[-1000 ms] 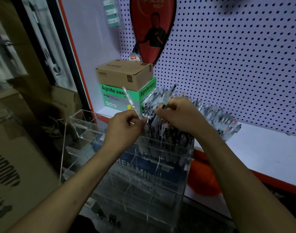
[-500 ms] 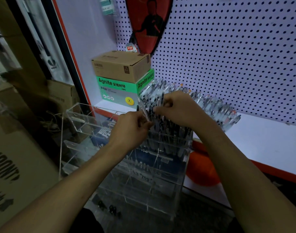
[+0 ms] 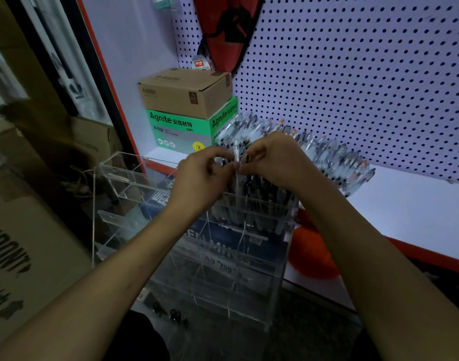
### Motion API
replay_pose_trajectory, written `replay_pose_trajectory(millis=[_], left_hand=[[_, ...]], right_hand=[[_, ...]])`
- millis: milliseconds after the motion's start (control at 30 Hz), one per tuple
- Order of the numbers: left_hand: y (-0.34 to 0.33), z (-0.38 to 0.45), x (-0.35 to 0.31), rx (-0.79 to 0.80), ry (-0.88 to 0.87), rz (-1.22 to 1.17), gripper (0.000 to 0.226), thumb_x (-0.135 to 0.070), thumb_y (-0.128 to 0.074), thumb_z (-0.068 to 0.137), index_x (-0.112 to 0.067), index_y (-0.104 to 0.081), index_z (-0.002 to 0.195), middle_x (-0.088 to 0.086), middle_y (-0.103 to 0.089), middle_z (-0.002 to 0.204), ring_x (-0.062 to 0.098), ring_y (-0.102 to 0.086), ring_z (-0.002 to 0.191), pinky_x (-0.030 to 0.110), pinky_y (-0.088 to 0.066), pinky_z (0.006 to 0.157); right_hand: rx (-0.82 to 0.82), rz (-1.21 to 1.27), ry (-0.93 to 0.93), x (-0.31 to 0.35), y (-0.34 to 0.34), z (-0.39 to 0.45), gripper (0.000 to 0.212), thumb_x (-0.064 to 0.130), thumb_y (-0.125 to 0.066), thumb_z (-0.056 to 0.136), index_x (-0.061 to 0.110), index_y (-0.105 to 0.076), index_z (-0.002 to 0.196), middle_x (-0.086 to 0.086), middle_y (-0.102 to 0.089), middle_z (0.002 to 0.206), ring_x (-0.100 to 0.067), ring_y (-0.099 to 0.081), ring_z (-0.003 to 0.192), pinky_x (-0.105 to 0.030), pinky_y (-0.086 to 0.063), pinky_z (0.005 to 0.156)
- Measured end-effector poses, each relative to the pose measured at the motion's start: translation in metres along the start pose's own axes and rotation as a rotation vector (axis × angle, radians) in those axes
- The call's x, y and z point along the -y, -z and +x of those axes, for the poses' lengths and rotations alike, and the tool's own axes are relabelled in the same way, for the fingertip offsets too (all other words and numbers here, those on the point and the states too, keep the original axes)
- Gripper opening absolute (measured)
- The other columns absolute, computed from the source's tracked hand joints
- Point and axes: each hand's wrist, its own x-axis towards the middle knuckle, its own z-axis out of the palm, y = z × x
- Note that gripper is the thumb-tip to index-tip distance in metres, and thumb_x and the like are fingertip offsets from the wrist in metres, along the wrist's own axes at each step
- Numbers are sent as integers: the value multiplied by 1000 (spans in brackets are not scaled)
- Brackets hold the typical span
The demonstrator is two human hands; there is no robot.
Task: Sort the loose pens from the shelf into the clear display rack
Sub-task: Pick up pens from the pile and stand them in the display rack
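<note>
Both bare forearms reach forward and converge at the centre. The left hand (image 3: 199, 175) has its fingers curled inward, fingertips pinched together. The right hand (image 3: 272, 158) faces it, fingers bent, the two nearly touching.

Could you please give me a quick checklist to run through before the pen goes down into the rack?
1. Pen pinched by left hand and right hand: ok.
2. Pen roughly upright over the top compartment: ok.
3. Room left in that compartment among the standing pens: cannot tell.
4. Clear rack standing upright: ok.
5. More loose pens waiting on the shelf: ok.
</note>
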Motion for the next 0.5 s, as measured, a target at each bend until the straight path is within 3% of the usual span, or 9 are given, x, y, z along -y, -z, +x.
replay_pose_trajectory(millis=[100,167,267,367,500], left_hand=[[-1,3,-1,16,18,-23,18,-26,-68,91,-24,-64,108,9,-67,63,10,-57,43,33,-53,49],[-3,7,-1,30,22,-40,28,-28,-66,92,-22,-63,118,13,-67,64,10,-55,42,30,-52,49],[-5,15,-1,6,9,-42,25,-29,-69,90,-20,-68,112,13,-65,62,6,-51,41,26,-49,51],[-2,24,-2,-1,-4,21,15,-28,-73,86,-21,-73,99,4,-59,56,3,-47,43,20,-42,53],[9,26,-1,80,-43,166,15,-24,-73,85,-21,-75,100,0,-61,56,6,-50,45,14,-39,51]], right_hand=[[44,55,-14,0,1,1,16,27,-83,73,16,-78,84,7,-63,65,-2,-54,59,-30,-45,84],[78,69,-14,-1,3,1,13,25,-81,77,16,-78,86,11,-59,62,3,-53,53,-19,-37,72],[105,51,-16,-3,8,2,13,22,-77,81,12,-77,90,7,-64,68,3,-58,60,-20,-41,74],[67,78,-34,-4,11,1,16,18,-79,80,9,-73,92,0,-67,78,-13,-65,73,-24,-51,72],[4,60,-5,-4,12,0,13,18,-78,81,10,-77,91,9,-63,71,-3,-60,66,-18,-49,72]])
